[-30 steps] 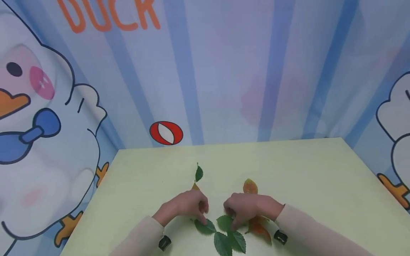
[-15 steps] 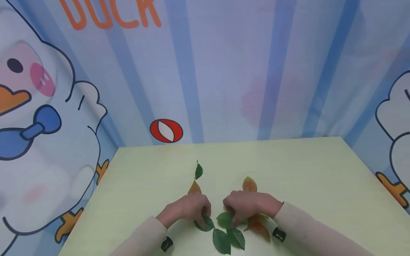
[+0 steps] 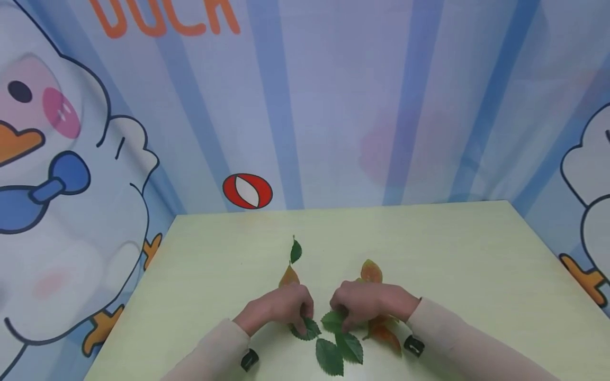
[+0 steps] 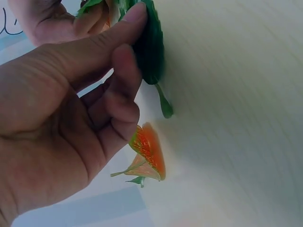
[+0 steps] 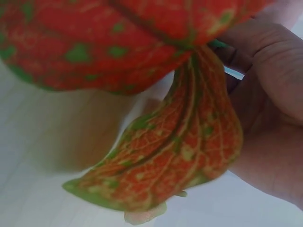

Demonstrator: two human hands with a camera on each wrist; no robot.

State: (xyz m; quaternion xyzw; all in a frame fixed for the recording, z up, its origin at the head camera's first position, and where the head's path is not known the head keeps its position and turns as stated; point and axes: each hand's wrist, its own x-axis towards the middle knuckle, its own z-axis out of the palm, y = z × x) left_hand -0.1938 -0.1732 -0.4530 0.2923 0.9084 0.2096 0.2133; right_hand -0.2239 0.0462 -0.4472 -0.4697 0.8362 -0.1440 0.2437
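Observation:
My left hand [image 3: 282, 306] pinches a dark green serrated leaf [image 3: 311, 330] just above the table. In the left wrist view its thumb lies along that leaf [image 4: 152, 52], whose stem points away from the fingers. To the right, my right hand [image 3: 369, 302] pinches a lighter green leaf [image 3: 331, 320] near its edge; its fingertips are partly hidden. Two more green leaves, a left one [image 3: 329, 357] and a right one [image 3: 350, 347], lie below, close together. In the right wrist view, large red-and-green mottled leaves [image 5: 156, 156] cover part of the right hand [image 5: 270, 104].
Beyond the left hand lie an orange-yellow leaf [image 3: 288, 276] and a small green leaf [image 3: 296, 251]. An orange leaf [image 3: 371, 271] sits behind the right hand, and reddish leaves [image 3: 385, 337] lie under that wrist. A printed duck backdrop [image 3: 333, 106] borders the pale table [image 3: 452, 254].
My left hand has shifted slightly rightward over its leaf, uncovering more of the orange-yellow leaf behind it. The right hand stays nearly in place; the head view has tilted down slightly.

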